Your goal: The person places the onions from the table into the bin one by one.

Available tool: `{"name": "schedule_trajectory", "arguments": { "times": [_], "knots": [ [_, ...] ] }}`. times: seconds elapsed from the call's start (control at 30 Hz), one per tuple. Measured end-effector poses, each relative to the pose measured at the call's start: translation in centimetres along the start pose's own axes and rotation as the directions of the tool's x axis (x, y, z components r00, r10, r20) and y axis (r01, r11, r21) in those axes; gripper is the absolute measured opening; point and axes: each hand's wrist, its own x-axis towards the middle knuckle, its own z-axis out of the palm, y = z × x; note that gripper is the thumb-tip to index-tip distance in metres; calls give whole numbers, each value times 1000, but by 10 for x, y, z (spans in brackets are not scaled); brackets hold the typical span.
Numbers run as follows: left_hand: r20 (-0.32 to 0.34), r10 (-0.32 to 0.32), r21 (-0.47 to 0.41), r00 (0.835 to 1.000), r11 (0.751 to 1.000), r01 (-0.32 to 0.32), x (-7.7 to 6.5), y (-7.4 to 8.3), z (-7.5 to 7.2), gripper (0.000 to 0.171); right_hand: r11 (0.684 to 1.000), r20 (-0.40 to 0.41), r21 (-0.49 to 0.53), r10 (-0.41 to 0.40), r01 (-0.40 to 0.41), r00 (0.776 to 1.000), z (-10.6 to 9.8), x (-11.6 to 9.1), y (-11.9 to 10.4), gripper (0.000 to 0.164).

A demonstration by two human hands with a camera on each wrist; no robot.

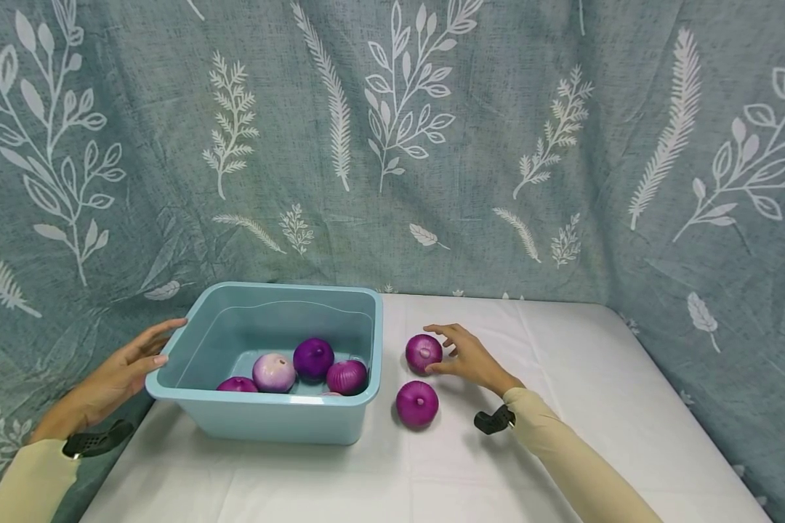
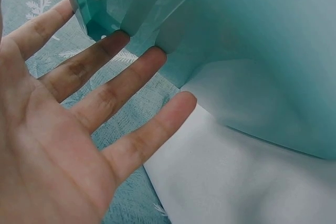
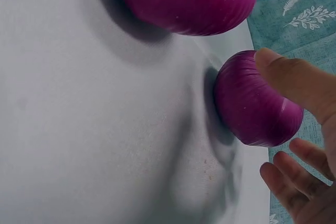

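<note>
A light blue plastic basin (image 1: 281,418) stands on the white-covered table with several red onions inside, among them a paler one (image 1: 274,373) and a dark purple one (image 1: 313,359). At the basin's left rim is my left hand (image 1: 121,370); its fingers (image 2: 126,98) stretch out against the outer wall. To the right of the basin lie two more red onions. Around the farther onion (image 1: 424,354) my right hand (image 1: 466,361) is spread, thumb on the near side and fingers beyond it. The nearer onion (image 1: 417,404) lies just in front of that hand.
The white tablecloth (image 1: 497,465) covers the table, its right edge running diagonally toward the back. A grey-green curtain with white leaf prints (image 1: 392,232) hangs behind and along both sides. Dark straps with cameras (image 1: 495,419) sit on both wrists.
</note>
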Motion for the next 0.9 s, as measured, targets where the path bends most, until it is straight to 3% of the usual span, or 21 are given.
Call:
{"name": "schedule_trajectory", "arguments": {
  "times": [0.57, 0.9],
  "knots": [
    [2, -18, -14, 1000, 1000, 18, 1, 1, 0, 62, 999, -11, 2, -33, 33, 999, 9, 1, 12, 77],
    [6, -18, -13, 1000, 1000, 18, 0, 0, -1, 62, 999, -24, 29, 18, -18, 1000, 17, 3, 14, 76]
  ]
}}
